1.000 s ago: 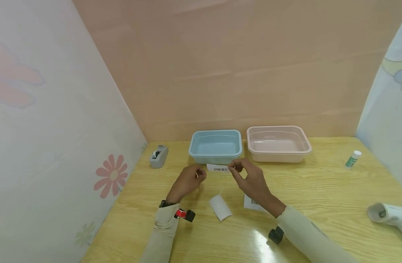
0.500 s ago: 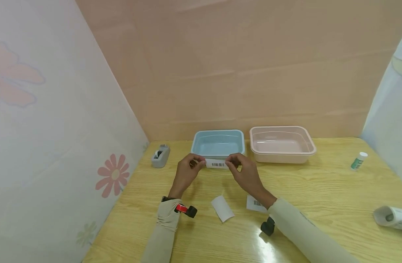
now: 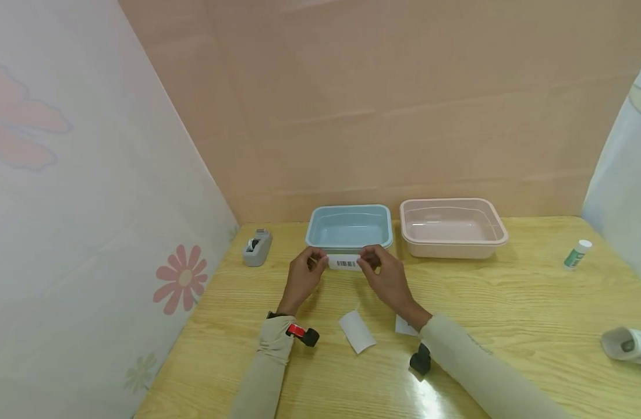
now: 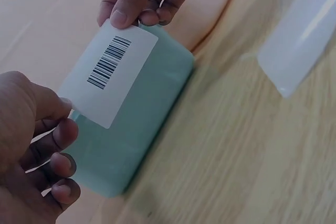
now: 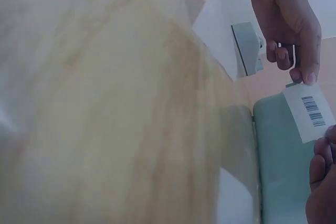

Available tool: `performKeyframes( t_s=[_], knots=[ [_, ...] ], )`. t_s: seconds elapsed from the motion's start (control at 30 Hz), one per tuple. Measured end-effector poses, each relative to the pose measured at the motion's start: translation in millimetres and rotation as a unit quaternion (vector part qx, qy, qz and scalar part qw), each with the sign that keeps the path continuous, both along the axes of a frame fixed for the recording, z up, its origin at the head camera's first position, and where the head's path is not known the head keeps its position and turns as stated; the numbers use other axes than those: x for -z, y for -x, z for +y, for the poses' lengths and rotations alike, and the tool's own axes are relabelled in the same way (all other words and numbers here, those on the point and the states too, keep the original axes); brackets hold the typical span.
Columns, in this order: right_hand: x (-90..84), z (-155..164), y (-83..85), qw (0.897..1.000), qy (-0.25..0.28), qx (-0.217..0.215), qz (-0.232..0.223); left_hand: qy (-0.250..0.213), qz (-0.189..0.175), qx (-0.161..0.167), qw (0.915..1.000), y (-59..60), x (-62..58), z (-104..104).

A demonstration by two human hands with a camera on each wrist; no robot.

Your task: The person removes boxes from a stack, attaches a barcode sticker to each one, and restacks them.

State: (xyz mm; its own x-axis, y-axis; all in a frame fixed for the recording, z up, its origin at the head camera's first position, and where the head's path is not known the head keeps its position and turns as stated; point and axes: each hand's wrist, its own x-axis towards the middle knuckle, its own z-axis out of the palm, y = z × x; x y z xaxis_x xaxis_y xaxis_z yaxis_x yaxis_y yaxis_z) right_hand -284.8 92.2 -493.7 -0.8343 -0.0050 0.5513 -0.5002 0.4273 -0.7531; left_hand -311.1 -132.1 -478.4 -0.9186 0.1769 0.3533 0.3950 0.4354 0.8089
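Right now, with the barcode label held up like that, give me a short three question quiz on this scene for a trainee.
1. True or false: the barcode label is pinched by both the left hand and the right hand.
2. Which tub is nearest the label? A: the blue tub. B: the pink tub.
3. Fill in: the grey tape dispenser sits near the table's ____ edge in the head view.

Key: 1 true, each hand pinches one end. 2 A, the label is held just in front of it. 3 left, beside the flowered wall.
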Motion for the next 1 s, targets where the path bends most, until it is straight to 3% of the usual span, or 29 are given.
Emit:
performKeyframes(
  t_s=[0.23, 0.53, 1.0],
  knots=[
    [6.2, -4, 2.3, 0.999, 0.011, 0.034, -0.03, 0.003, -0.014, -0.022, 0.9997, 8.5, 11.5, 2],
    [12.7, -13, 10.3, 0.987, 0.039, 0.087, -0.127, -0.042, -0.051, -0.048, 0.9967, 14.0, 25.7, 7],
    [20.2, -20, 19.6, 0.974, 0.087, 0.133, -0.161, -0.075, -0.062, -0.104, 0.9897, 19.7, 37.1, 21]
  ],
)
